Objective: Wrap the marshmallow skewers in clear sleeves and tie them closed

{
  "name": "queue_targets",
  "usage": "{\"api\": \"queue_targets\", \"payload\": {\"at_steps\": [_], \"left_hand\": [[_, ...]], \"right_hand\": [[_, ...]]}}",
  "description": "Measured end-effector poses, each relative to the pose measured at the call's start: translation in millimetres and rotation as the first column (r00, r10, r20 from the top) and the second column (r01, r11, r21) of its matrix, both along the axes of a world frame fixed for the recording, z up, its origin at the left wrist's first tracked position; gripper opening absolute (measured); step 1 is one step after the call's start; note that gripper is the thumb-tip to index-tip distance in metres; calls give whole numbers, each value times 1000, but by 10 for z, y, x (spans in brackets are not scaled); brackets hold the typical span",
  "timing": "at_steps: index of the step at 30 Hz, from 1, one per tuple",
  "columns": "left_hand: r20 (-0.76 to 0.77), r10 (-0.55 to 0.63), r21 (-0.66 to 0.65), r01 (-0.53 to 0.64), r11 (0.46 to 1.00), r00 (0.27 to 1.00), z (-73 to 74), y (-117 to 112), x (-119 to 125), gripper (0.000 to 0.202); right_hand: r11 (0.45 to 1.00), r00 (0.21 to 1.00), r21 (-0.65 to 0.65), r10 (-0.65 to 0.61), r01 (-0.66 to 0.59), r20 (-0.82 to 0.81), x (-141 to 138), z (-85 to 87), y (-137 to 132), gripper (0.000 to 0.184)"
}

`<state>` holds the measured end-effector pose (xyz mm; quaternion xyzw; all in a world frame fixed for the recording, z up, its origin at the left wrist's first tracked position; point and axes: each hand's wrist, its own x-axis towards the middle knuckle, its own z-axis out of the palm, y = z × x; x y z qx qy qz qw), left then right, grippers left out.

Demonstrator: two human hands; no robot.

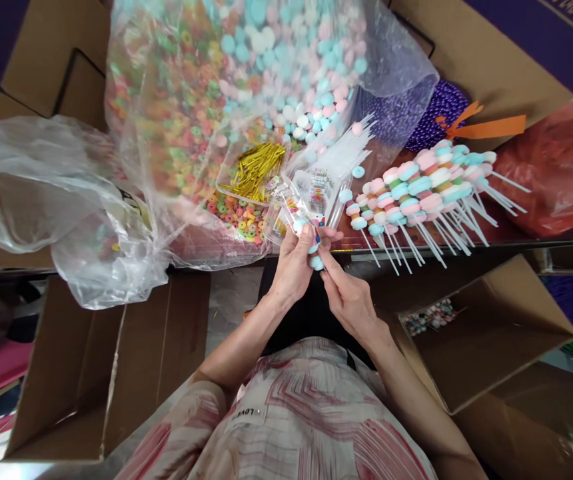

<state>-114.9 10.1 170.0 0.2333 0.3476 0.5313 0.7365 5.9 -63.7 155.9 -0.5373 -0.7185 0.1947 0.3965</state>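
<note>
Pastel pink, pale-blue and white rounded pieces [431,201] alternate with orange and green rings [445,159] on slender white sticks [431,245], contrasting with shiny purple round beads [446,110], a flat orange ribbon [496,126], thin metallic-gold strips [259,168], and a white fabric shirt [316,400] patterned with streaky pinkish-red lines.

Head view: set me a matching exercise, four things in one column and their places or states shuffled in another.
1. Gold strips
2. Purple beads
3. Beaded sticks
4. Held piece

A. Piled, white ends sticking out
B. In the left hand and right hand
C. In a clear tray
D. Next to an orange ribbon

Pairs: 1-C, 2-D, 3-A, 4-B
</note>
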Motion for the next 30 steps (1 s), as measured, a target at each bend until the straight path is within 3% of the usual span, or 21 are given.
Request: {"api": "queue_targets", "payload": {"at_steps": [5,13,16,19,23,26,28,30], "left_hand": [[-38,-93,54,95,994,995,21,-6,13,44],[40,-122,23,121,992,992,87,-55,65,37],[41,-93,17,92,996,995,96,-20,34,33],[47,-139,-13,140,990,989,89,-20,31,35],[38,-289,-28,290,957,957,85,-79,30,48],[19,-379,-31,380,925,925,111,-75,-54,55],[-13,-353,-54,351,935,936,137,-20,-137,60],[-50,-231,-52,228,972,972,160,66,-207,61]], "right_hand": [[998,999,-43,-42,41,-28,8,27,31,51],[961,953,-1,-273,275,-131,-116,-19,-6,33],[966,962,5,-257,259,-90,-81,-11,-68,9],[975,976,61,-209,212,-60,-60,-10,-74,13],[964,968,136,-212,229,-133,-68,-21,20,16],[968,958,82,-218,236,-186,-36,10,72,15],[977,955,2,-207,212,-212,-4,45,69,15],[979,947,-71,-203,191,-249,14,75,51,16]]}}
